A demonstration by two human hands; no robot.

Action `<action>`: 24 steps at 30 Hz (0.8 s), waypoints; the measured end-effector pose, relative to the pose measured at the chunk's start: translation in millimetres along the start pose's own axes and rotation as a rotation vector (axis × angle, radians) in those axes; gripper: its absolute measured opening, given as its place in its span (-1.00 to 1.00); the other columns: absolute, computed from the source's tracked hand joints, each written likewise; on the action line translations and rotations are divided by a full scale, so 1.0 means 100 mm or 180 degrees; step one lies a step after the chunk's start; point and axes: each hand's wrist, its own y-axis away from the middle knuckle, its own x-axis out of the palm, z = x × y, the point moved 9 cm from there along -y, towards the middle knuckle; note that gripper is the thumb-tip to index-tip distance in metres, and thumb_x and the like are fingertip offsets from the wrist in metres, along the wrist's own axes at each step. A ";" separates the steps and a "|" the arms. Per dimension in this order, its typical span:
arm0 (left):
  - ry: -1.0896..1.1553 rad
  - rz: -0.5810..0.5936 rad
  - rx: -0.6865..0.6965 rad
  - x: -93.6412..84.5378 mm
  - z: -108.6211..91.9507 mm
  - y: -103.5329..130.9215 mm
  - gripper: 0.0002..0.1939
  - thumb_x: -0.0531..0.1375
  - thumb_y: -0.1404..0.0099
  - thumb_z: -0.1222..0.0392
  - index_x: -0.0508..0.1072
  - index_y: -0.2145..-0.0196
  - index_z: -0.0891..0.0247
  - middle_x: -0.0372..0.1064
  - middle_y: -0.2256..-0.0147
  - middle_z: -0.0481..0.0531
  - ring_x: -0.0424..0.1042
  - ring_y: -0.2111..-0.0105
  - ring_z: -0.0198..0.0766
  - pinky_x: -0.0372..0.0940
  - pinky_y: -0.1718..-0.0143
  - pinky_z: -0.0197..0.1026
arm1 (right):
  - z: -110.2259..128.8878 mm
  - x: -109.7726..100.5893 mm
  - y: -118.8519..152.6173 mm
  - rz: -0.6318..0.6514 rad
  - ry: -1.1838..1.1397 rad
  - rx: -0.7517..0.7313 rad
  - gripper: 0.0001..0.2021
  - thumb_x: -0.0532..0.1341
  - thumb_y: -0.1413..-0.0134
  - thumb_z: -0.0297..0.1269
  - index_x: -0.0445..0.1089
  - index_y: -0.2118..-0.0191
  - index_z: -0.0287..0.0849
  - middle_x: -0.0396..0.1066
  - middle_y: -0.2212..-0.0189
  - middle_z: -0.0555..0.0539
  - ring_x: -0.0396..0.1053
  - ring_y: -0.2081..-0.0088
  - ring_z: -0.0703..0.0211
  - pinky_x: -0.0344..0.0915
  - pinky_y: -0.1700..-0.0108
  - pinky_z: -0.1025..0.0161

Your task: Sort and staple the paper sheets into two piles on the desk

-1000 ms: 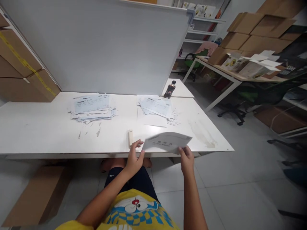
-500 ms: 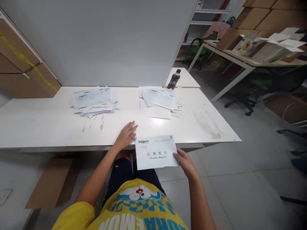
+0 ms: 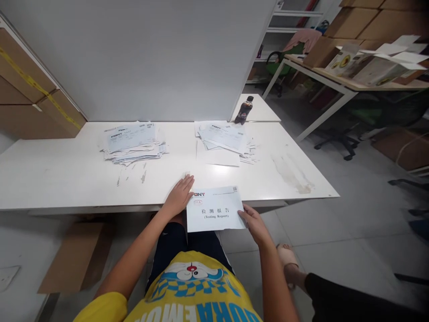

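At the far left of the counter (image 3: pixel 67 179), taped cardboard boxes (image 3: pixel 25 120) stand beside an upright panel (image 3: pixel 150 58). Next comes the left paper pile (image 3: pixel 130 136), its edges ragged and uneven; a careless nudge could make it slide. Nearer the front edge, the left hand (image 3: pixel 181 192) lies palm down, fingers straight and close together, over a pale object (image 3: pixel 187 173) that it mostly hides; I cannot tell whether it grips it. The "Testing Report" sheet (image 3: pixel 214 209) spans the counter's front edge, its lower part above the dark shorts (image 3: pixel 201 241), its upper left corner against the left hand. With so much unsupported, it could sag, crease or turn crooked if only one side is held. Behind it lies the right paper pile (image 3: pixel 224 138), also untidy, near the dark bottle (image 3: pixel 244 111), which could spill onto the papers if knocked. The right hand (image 3: pixel 253 221) pinches the sheet's right edge, thumb on top; a loose pinch could let it drop. Beyond, another person's foot (image 3: pixel 287 258) is near enough for a bump to jolt that arm.
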 end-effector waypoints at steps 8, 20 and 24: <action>-0.0405 -0.0081 0.0004 0.06 -0.04 0.02 -0.48 -0.14 -0.46 0.13 0.09 -0.30 0.37 0.02 -0.31 0.23 -0.11 -0.35 -0.07 -0.11 -0.32 0.11 | 0.07 0.04 -0.08 -0.0177 0.0058 -0.0326 -0.65 0.31 0.24 -0.08 0.52 0.26 -0.12 0.55 0.29 -0.10 0.45 0.21 -0.09 0.35 0.24 0.14; -0.0347 -0.0106 0.0008 -0.04 0.18 -0.11 -0.16 0.11 -0.31 -0.15 -0.15 -0.37 0.23 -0.19 -0.37 0.23 -0.29 -0.38 0.06 -0.17 -0.32 0.16 | 1.20 -0.83 -0.62 -0.1735 0.0456 -0.1723 -0.80 0.17 0.17 -0.20 0.40 0.36 -0.15 0.34 0.49 0.04 0.25 0.37 0.16 0.19 0.37 0.29; -0.0229 0.0051 -0.0363 0.04 0.34 -0.13 0.06 0.18 -0.22 -0.23 -0.36 -0.38 0.25 -0.32 -0.38 0.30 -0.29 -0.37 0.07 -0.17 -0.33 0.14 | 1.61 -0.64 -1.31 -0.1941 0.0807 -0.1673 -0.83 0.07 0.09 -0.28 0.34 0.38 -0.20 0.27 0.50 0.04 0.20 0.40 0.21 0.18 0.37 0.29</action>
